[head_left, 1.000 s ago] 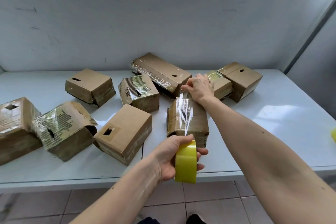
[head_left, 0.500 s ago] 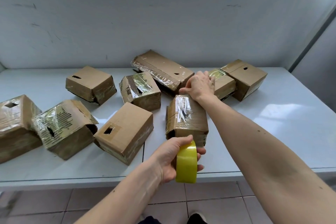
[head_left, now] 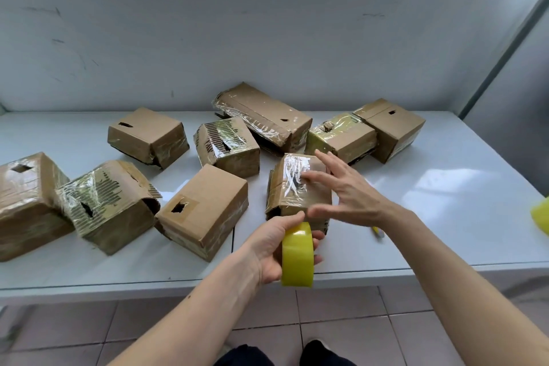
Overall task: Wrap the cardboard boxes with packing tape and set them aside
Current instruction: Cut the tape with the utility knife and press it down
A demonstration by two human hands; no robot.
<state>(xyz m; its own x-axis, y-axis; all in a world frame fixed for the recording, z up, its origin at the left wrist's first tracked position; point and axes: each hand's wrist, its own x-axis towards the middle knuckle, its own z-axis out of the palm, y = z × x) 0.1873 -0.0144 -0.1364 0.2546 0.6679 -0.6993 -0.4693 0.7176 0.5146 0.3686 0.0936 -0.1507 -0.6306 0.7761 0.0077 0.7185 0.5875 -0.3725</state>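
The left hand (head_left: 269, 249) curls round the yellow roll (head_left: 298, 255), held just off the near edge of the table (head_left: 445, 217). Whether a strip runs from the roll to the box (head_left: 298, 187) cannot be told; if one does, a pull could wrinkle it, fold it on itself, or drag the light box toward the edge, since nothing pins the box down. The right hand (head_left: 347, 194) hovers over the box with fingers spread wide and holds nothing; whether a fingertip touches the top is unclear. A late press would leave the tape lifted and creased.

The box sits near the middle front of the table, apart from the other boxes. It is brown and dented, with shiny crinkled tape across its top and down the near face.
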